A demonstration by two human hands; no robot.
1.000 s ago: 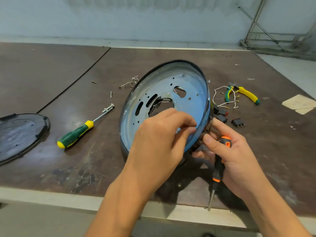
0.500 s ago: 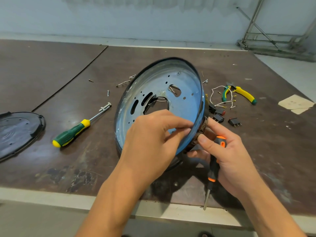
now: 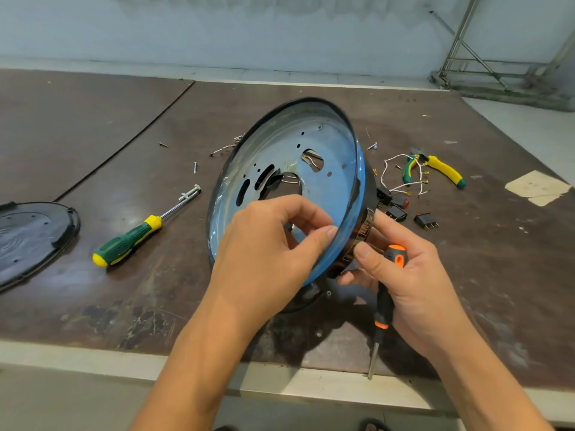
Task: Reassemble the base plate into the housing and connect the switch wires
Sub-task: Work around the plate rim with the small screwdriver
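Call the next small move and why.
Probably set down the orange screwdriver so the right hand can fetch a switch. The base plate already sits inside the tilted housing, and the left hand grips its near wall. The switches and white wires lie loose on the table.

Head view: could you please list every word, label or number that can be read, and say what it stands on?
Label strip on the outer wall of the housing: dark print, too blurred to read.
Orange-black screwdriver in the right hand: no text visible.
Nothing else bears readable text.
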